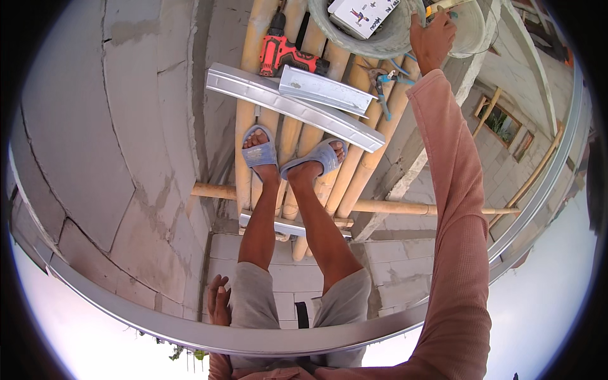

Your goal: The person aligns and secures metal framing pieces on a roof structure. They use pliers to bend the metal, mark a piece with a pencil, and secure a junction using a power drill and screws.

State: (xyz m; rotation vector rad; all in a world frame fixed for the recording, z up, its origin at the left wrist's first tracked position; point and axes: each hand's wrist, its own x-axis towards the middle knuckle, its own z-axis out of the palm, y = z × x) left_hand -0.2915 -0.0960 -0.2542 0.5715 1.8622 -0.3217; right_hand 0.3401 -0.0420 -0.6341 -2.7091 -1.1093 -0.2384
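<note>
My right hand [434,38] reaches out to the far right, its fingers bent at the rim of a grey bucket [380,47]. A yellow piece [438,8] shows at its fingertips; whether the fingers grip it or the rim, I cannot tell. Inside the bucket lies a white printed box [364,14]. By my left thigh hangs my left hand [219,301], fingers loosely bent and apart, with nothing in them. Blue-handled snips [384,95] lie below the bucket. To their left are two silver metal channels [326,92], one across the other, and a red and black cordless drill [285,57].
My sandalled feet stand on a bamboo-pole platform [345,190], with gaps between poles. Grey block walls [82,133] rise on the left. A long metal bar [272,339] bends across the lower view in front of my shorts. Another pale container [470,31] stands beside the bucket.
</note>
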